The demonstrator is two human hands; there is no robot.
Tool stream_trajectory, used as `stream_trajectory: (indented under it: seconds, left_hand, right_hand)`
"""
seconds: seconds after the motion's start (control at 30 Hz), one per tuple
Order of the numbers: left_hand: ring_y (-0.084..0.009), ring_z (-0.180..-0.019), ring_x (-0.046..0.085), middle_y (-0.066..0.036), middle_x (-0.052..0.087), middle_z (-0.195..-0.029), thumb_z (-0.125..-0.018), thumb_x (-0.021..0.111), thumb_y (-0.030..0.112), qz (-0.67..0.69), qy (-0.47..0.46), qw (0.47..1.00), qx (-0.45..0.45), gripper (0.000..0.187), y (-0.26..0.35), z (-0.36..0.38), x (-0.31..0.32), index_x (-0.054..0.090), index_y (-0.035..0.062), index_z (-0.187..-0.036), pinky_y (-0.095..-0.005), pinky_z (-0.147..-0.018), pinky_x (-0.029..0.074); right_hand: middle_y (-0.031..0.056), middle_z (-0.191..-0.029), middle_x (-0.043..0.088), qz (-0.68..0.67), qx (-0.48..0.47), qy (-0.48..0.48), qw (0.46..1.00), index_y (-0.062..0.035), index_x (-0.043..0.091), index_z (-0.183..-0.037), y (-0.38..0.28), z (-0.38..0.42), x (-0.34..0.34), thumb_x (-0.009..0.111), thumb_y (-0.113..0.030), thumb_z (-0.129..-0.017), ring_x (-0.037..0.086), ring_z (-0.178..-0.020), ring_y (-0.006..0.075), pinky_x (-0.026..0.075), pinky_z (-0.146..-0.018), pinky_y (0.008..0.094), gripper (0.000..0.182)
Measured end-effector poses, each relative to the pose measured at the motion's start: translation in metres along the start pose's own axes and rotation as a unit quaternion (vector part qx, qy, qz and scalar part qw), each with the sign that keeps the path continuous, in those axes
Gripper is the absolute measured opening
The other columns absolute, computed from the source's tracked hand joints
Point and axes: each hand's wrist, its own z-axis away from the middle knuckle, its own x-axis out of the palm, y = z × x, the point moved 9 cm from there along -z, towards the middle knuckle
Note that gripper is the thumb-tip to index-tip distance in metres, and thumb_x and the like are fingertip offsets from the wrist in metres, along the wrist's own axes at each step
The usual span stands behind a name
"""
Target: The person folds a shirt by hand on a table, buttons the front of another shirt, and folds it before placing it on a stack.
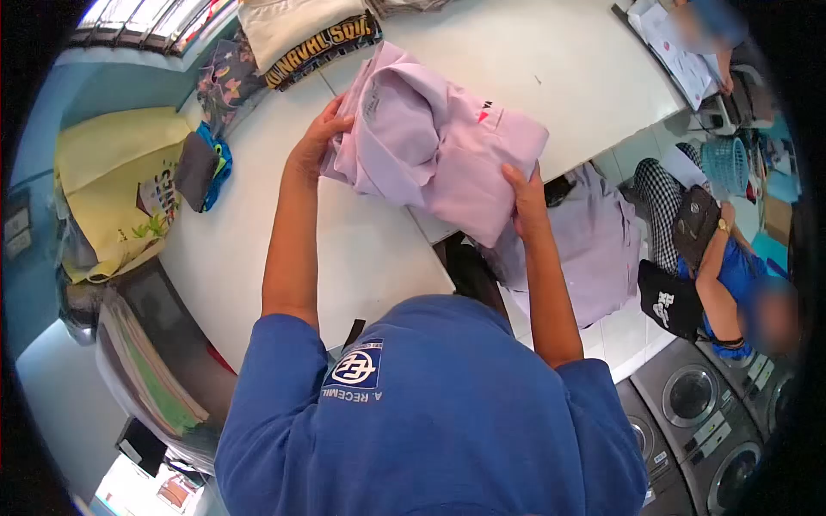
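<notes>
A folded lavender collared shirt (pixel 490 163) is held above the white table, its collar at the upper left. Small dark lettering and a red mark show on its chest. My left hand (pixel 323 138) grips the collar-side edge, fingers wrapped behind the cloth. At the opposite lower corner, my right hand (pixel 527 202) pinches the folded edge, thumb on top and the other fingers mostly hidden underneath. Beyond my right forearm hang more lavender garments (pixel 594 241), below the level of the tabletop.
Folded shirts with printed lettering (pixel 323 52) lie at the table's (pixel 284 275) far left. A yellow bag (pixel 112 181) stands on the left. Two people are at the right, one seated with a dark pouch (pixel 695 219). Front-loading machines (pixel 688 396) stand at the lower right.
</notes>
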Motion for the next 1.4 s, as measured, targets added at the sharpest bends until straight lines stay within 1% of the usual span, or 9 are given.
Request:
stream_trajectory:
  seconds: [0.17,0.3,0.37,0.5,0.9,1.03,1.13,1.33,1.4]
  left_hand:
    - [-0.0190,-0.108,0.045,-0.011,0.045,-0.119,-0.075,0.060,0.026,-0.211,0.155,0.964,-0.038,0.058,-0.003,0.015,-0.059,0.037,0.0038,-0.124,-0.0290,-0.083,0.040]
    - [-0.0275,-0.115,0.033,-0.011,0.041,-0.124,-0.073,0.059,0.044,-0.197,0.274,0.940,-0.052,0.069,-0.025,0.067,-0.059,0.029,0.0178,-0.130,-0.0504,-0.084,0.036]
    - [-0.0217,-0.109,0.041,-0.009,0.039,-0.125,-0.073,0.062,0.038,-0.190,0.261,0.939,-0.119,0.076,-0.050,0.073,-0.036,0.021,0.0141,-0.132,-0.0373,-0.084,0.036]
    - [-0.0180,-0.097,0.048,-0.009,0.046,-0.111,-0.071,0.068,0.022,-0.096,0.274,0.955,0.059,0.068,-0.050,0.055,-0.026,0.029,0.0041,-0.124,-0.0309,-0.079,0.041]
    - [-0.0217,-0.115,0.035,-0.008,0.029,-0.132,-0.076,0.060,0.008,-0.244,0.033,0.940,0.236,0.057,0.043,-0.141,0.135,0.032,0.0059,-0.126,-0.0351,-0.094,0.030]
    - [-0.0286,-0.118,0.033,-0.012,0.037,-0.127,-0.076,0.061,0.012,-0.480,-0.048,0.756,0.444,0.053,0.010,-0.116,0.223,0.037,0.0044,-0.123,-0.0388,-0.097,0.026]
    - [-0.0341,-0.122,0.027,-0.013,0.039,-0.127,-0.070,0.065,0.019,-0.671,-0.116,0.615,0.396,0.063,-0.073,-0.082,0.248,0.035,0.0054,-0.124,-0.0464,-0.099,0.020]
    - [-0.0354,-0.120,0.028,-0.019,0.036,-0.128,-0.072,0.058,0.006,-0.622,-0.107,0.724,0.279,0.053,-0.131,0.008,0.222,0.040,0.0035,-0.122,-0.0439,-0.099,0.022]
    - [-0.0351,-0.117,0.033,-0.017,0.042,-0.123,-0.071,0.057,0.004,-0.620,-0.143,0.722,0.273,0.045,-0.146,0.033,0.220,0.045,0.0033,-0.115,-0.0439,-0.098,0.024]
  right_hand:
    - [0.0134,-0.111,0.049,0.069,-0.018,0.062,0.996,-0.0006,0.030,-0.124,0.016,-0.014,-0.027,0.065,-0.025,-0.072,0.050,-0.098,0.0207,0.041,-0.084,0.0308,0.067]
    - [0.0154,-0.109,0.049,0.205,-0.038,0.127,0.970,0.0033,0.032,-0.121,0.026,-0.015,-0.052,0.070,-0.028,-0.067,0.051,-0.095,0.0218,0.042,-0.082,0.0308,0.073]
    - [0.0159,-0.106,0.051,0.175,-0.035,0.150,0.973,0.0045,0.033,-0.120,0.021,-0.017,-0.054,0.072,-0.027,-0.065,0.052,-0.093,0.0222,0.043,-0.081,0.0309,0.074]
    - [0.0163,-0.098,0.054,-0.035,0.062,0.084,0.994,0.0043,0.035,-0.117,0.025,-0.017,-0.023,0.074,-0.019,-0.059,0.055,-0.086,0.0233,0.046,-0.077,0.0326,0.074]
    - [0.0100,-0.096,0.054,-0.206,-0.218,0.242,0.923,-0.0015,0.040,-0.112,-0.054,-0.081,-0.099,0.069,-0.011,-0.059,0.054,-0.085,0.0198,0.045,-0.074,0.0318,0.061]
    - [0.0086,-0.096,0.055,-0.175,-0.245,0.236,0.924,-0.0019,0.043,-0.111,-0.058,-0.098,-0.117,0.069,-0.015,-0.061,0.053,-0.087,0.0199,0.044,-0.076,0.0330,0.058]
    - [0.0055,-0.091,0.055,-0.082,-0.189,0.220,0.954,-0.0017,0.049,-0.106,-0.051,-0.071,-0.147,0.061,-0.015,-0.073,0.054,-0.074,0.0154,0.045,-0.067,0.0272,0.038]
    - [0.0121,-0.091,0.052,0.149,-0.089,0.667,0.725,-0.0007,0.050,-0.101,0.119,0.085,-0.405,0.062,-0.012,-0.066,0.052,-0.082,0.0228,0.042,-0.074,0.0308,0.038]
    - [0.0132,-0.093,0.055,0.204,0.055,0.638,0.741,-0.0037,0.051,-0.101,0.125,0.111,-0.388,0.064,-0.019,-0.066,0.054,-0.085,0.0254,0.043,-0.075,0.0341,0.040]
